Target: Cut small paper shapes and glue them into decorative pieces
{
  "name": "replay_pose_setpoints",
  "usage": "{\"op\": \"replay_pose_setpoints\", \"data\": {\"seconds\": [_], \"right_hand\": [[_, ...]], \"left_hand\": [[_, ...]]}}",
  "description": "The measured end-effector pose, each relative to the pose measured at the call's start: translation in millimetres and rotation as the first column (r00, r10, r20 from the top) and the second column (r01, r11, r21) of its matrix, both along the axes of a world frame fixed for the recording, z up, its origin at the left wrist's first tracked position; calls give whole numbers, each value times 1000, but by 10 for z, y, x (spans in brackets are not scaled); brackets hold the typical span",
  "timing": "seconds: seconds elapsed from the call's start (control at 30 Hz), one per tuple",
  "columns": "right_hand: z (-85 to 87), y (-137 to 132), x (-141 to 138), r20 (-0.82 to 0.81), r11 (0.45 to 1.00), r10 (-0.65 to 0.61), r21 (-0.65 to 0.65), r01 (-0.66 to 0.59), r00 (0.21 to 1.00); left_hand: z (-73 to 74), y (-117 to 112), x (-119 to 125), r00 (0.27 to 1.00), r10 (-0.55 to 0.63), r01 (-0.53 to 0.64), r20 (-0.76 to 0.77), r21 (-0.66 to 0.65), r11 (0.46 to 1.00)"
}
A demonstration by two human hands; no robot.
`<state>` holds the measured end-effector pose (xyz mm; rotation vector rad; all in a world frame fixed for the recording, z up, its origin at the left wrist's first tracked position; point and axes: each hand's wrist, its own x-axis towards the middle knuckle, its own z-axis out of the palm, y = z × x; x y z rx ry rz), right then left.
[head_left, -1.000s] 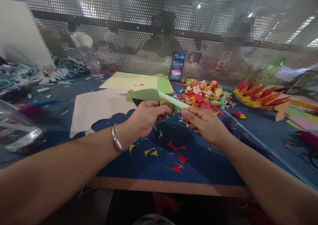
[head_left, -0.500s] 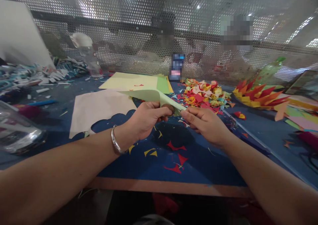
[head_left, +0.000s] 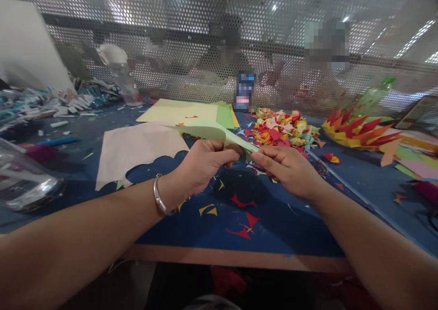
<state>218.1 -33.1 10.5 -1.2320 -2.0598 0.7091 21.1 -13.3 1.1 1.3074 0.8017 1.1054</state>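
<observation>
Bench front: the wooden-edged bench (head_left: 239,257) carries a dark blue mat (head_left: 290,232) strewn with small red and yellow paper offcuts (head_left: 244,219).
Left hand: the left hand (head_left: 201,164), with a silver bangle (head_left: 159,196) on its wrist, has its grip closed on the near end of a pale green paper sheet (head_left: 205,130).
Right hand: the right hand (head_left: 290,171) pinches the same end from the other side, its fingertips almost meeting the left's.
Sheet: it is held clear of the mat at mid-bench and arches up and away to the left.
Progress: as I judge it, the sheet is curved over but not creased flat. Only the pinched end looks worked, and the rest hangs loose and uncut.
Behind the hands: a cream sheet with a scalloped cut edge (head_left: 137,150) lies to the left. A heap of red, yellow and orange scraps (head_left: 280,127) lies to the right.
Further right: a spiky red-and-orange paper piece (head_left: 359,130).
Back: flat yellow and green sheets (head_left: 181,111), then a perforated metal screen (head_left: 171,50).
</observation>
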Motion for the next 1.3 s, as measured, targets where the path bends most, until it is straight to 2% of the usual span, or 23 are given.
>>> {"op": "replay_pose_setpoints", "data": {"seconds": [0.5,0.77,1.3], "right_hand": [[69,-33,-1,46,996,50,74,-54,998],[77,-38,4,72,996,52,71,-57,996],[91,-58,-7,72,996,62,58,-67,995]], "left_hand": [[39,-40,-42,979,62,-45,-195,91,995],[44,-33,-87,941,81,-21,-328,182,983],[76,-28,-110,953,73,-14,-293,200,980]]}}
